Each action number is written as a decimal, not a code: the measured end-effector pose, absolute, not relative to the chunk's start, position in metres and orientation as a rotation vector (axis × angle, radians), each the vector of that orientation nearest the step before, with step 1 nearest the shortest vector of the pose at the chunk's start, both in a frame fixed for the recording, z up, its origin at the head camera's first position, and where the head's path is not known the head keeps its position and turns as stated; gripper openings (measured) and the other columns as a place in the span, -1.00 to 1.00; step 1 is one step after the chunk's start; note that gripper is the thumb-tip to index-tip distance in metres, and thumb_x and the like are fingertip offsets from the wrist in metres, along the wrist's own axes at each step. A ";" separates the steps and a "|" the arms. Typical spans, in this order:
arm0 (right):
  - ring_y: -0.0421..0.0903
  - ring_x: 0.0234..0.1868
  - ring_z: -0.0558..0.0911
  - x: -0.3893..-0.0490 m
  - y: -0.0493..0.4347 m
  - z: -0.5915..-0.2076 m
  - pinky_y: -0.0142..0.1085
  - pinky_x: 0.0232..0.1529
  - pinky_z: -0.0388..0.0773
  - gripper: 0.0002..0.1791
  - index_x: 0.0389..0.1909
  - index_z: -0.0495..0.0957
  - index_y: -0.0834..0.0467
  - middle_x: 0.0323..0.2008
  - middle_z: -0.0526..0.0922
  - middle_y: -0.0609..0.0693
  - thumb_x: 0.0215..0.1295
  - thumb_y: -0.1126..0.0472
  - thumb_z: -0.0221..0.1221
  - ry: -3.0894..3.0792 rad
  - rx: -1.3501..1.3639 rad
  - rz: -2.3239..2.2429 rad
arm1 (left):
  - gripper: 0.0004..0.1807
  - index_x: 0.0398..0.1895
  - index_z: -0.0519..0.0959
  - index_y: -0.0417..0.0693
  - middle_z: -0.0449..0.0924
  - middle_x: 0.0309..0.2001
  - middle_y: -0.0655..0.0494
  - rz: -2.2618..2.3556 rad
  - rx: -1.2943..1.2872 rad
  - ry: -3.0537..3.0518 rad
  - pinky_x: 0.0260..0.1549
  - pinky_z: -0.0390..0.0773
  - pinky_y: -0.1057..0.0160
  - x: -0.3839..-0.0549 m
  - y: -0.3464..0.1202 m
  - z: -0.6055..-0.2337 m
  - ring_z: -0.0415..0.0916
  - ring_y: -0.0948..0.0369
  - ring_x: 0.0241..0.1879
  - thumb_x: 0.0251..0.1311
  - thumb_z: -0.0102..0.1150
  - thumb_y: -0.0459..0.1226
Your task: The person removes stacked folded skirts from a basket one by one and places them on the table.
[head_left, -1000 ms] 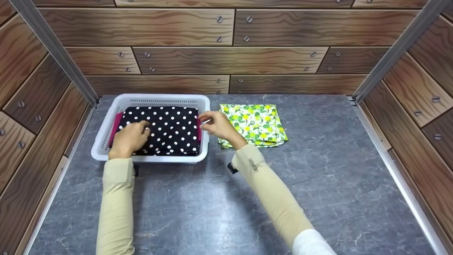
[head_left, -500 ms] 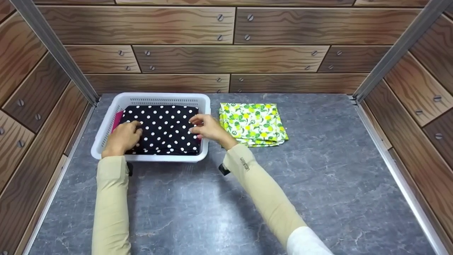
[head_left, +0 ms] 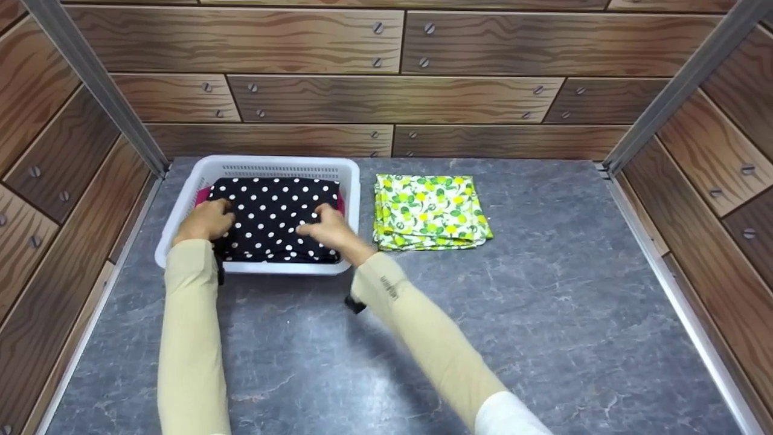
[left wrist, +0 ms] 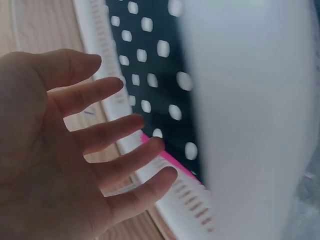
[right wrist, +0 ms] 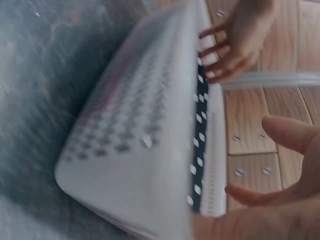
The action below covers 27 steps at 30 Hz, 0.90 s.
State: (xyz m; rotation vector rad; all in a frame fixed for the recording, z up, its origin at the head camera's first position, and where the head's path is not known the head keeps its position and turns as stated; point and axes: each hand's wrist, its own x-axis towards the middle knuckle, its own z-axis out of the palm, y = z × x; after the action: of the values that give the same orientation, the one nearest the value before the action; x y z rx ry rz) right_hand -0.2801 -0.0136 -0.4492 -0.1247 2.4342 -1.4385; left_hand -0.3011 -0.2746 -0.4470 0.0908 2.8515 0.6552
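A folded black cloth with white polka dots [head_left: 272,208] lies in a white plastic basket [head_left: 284,267] on the left of the table. Pink cloth [head_left: 203,194] peeks out beneath it at the sides. Over the dotted cloth's left side is my left hand [head_left: 205,220], whose fingers are spread and hold nothing in the left wrist view. My right hand [head_left: 335,229] hovers over the right side, thumb and fingers apart in the right wrist view. Right of the basket lies a folded cloth with a lemon and green leaf print [head_left: 429,208].
The grey marbled table [head_left: 543,290] carries the basket and the lemon cloth near its back edge. Wood-plank patterned walls [head_left: 314,96] enclose the back and both sides, with metal posts [head_left: 670,90] at the corners.
My right hand has moved left and inward, from the basket's right rim to over the dotted cloth. My left hand has shifted slightly left. The cloths and basket stay in place.
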 end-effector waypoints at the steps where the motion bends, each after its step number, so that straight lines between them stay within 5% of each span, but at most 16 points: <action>1: 0.11 0.22 0.49 -0.279 -0.018 -0.451 -0.17 0.28 0.43 -0.29 0.31 0.34 0.41 0.25 0.47 0.31 0.25 0.14 0.34 2.462 -0.112 -1.405 | -0.46 0.31 0.34 -0.48 0.32 0.29 -0.54 0.651 0.063 2.849 0.26 0.27 -0.34 -0.301 -0.277 -0.448 0.26 -0.42 0.28 0.40 -0.16 -0.26; 11: 0.15 0.27 0.48 -0.286 -0.037 -0.458 -0.07 0.13 0.57 -0.27 0.35 0.29 0.39 0.29 0.45 0.34 0.26 0.17 0.33 2.525 0.140 -1.373 | -0.30 0.48 -0.04 -0.53 0.04 0.36 -0.69 0.793 -0.118 2.804 0.40 0.09 -0.24 -0.304 -0.289 -0.450 0.05 -0.46 0.37 0.44 -0.19 -0.24; 17: 0.14 0.29 0.47 -0.290 -0.040 -0.471 -0.15 0.32 0.39 -0.16 0.42 0.18 0.40 0.29 0.47 0.32 0.21 0.19 0.35 2.496 0.191 -1.369 | -0.24 0.47 -0.18 -0.58 0.03 0.36 -0.72 0.869 -0.151 2.683 0.41 0.07 -0.24 -0.304 -0.297 -0.458 0.05 -0.44 0.39 0.42 -0.21 -0.25; 24: 0.05 -0.02 0.55 -0.294 -0.032 -0.483 0.04 0.02 0.57 -0.55 0.03 0.45 0.29 -0.02 0.57 0.15 0.17 0.26 0.36 2.355 0.324 -1.555 | -0.25 0.48 -0.17 -0.58 0.11 0.36 -0.64 1.096 -0.131 2.614 0.42 0.08 -0.22 -0.307 -0.294 -0.471 0.11 -0.38 0.37 0.41 -0.15 -0.31; 27: 0.03 -0.03 0.54 -0.296 -0.033 -0.486 0.10 0.01 0.55 -0.52 0.10 0.44 0.26 -0.02 0.55 0.12 0.18 0.28 0.33 2.269 0.318 -1.634 | -0.22 0.49 -0.22 -0.56 0.08 0.38 -0.63 1.084 -0.144 2.609 0.43 0.04 -0.22 -0.308 -0.298 -0.473 0.07 -0.38 0.39 0.40 -0.14 -0.32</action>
State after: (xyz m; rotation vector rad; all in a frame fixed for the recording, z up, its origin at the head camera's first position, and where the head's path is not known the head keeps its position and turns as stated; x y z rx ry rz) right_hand -0.2959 -0.0327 -0.4860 0.3178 2.2686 -1.6337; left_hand -0.3075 -0.2978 -0.4735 -0.1437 2.6092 1.0839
